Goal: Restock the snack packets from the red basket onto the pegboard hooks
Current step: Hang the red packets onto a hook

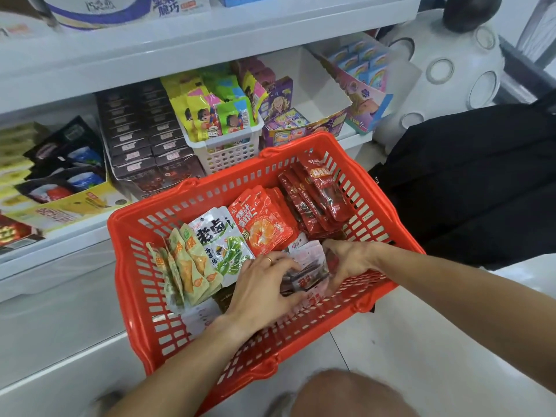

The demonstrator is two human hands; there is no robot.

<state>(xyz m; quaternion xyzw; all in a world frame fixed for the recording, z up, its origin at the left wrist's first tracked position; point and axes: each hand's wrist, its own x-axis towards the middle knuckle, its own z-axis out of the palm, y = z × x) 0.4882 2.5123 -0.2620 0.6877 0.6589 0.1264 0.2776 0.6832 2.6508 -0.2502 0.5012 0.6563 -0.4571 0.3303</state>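
A stack of pale packets [308, 267] is gripped at lower centre between the left hand [261, 291] and right hand [350, 261], fingers curled round its ends; it lies inside the red basket [135, 296], beside orange packets [261, 224]; shelves [90, 64] are seen above.

Red slotted basket [373, 188], orange packets [264, 224], dark red packets [319, 197], white-green packets [224, 239]

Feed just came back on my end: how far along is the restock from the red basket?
Nothing visibly done: no pegboard hooks are in view. In hand: the left hand and right hand are both gathering a pale packet bundle inside the red basket. Left: the dark red, orange, white-green and yellow-green packets remain there.
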